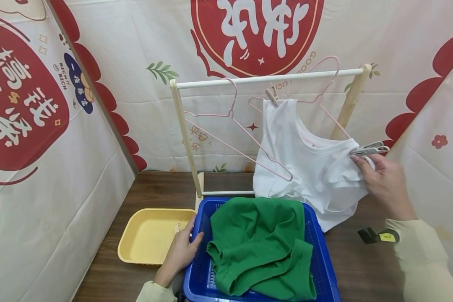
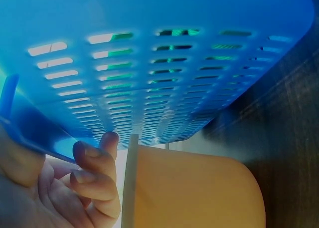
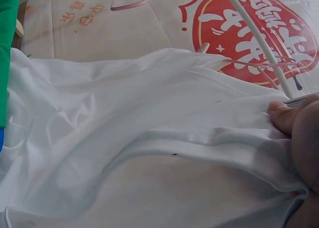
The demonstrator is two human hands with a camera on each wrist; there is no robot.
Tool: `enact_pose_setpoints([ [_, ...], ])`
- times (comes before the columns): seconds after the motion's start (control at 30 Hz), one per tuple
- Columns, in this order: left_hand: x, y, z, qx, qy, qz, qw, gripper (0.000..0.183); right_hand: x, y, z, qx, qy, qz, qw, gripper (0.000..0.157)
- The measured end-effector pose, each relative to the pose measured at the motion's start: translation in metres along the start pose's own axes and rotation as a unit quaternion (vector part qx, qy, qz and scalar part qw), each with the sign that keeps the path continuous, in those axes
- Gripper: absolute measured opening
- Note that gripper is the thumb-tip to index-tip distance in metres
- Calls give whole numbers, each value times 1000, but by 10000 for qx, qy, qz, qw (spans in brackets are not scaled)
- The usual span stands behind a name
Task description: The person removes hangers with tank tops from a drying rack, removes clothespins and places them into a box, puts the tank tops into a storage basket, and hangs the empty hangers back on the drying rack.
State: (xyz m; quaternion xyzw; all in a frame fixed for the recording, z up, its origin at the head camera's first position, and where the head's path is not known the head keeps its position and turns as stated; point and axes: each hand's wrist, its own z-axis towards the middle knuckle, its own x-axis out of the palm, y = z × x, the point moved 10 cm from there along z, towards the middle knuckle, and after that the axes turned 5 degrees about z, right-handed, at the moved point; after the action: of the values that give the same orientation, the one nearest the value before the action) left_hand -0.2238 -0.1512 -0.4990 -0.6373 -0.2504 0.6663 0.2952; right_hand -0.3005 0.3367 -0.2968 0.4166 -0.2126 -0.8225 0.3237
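Observation:
A white tank top (image 1: 305, 159) hangs on a pink hanger (image 1: 330, 86), one shoulder held by a beige clothespin (image 1: 272, 95). My right hand (image 1: 389, 180) pinches its other shoulder, where a grey clothespin (image 1: 370, 149) sits against the fabric and my fingers. In the right wrist view my thumb (image 3: 283, 117) presses on the white cloth, just below that clothespin. With my left hand (image 1: 181, 249) I grip the left rim of a blue basket (image 1: 198, 272); the fingers (image 2: 94, 183) curl below its edge. Inside the basket lies a folded green garment (image 1: 264, 247).
A wooden rack with a white rod (image 1: 268, 78) stands behind the basket, and another pink hanger (image 1: 232, 113) hangs bare on its left. Left of the basket a yellow tray (image 1: 147, 235) rests on the dark wooden table (image 1: 158, 184). Printed cloth walls surround the table.

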Motion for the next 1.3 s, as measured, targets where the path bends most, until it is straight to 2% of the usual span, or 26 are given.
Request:
enact_pose_setpoints([
  [0.57, 1, 0, 2, -21, 21, -92, 10000, 61, -28, 24, -6, -225, -477, 118, 9985, 25],
  [0.73, 0, -1, 1, 6, 13, -85, 10000, 61, -35, 34, -9, -370, -468, 183, 9980, 22],
  [1.0, -1, -2, 0, 20, -18, -102, 9999, 61, -42, 38, -14, -418, -328, -224, 9983, 22],
  [1.3, 0, -1, 2, 25, -11, -113, 9999, 61, -47, 42, -17, -737, -280, -140, 9968, 19],
])
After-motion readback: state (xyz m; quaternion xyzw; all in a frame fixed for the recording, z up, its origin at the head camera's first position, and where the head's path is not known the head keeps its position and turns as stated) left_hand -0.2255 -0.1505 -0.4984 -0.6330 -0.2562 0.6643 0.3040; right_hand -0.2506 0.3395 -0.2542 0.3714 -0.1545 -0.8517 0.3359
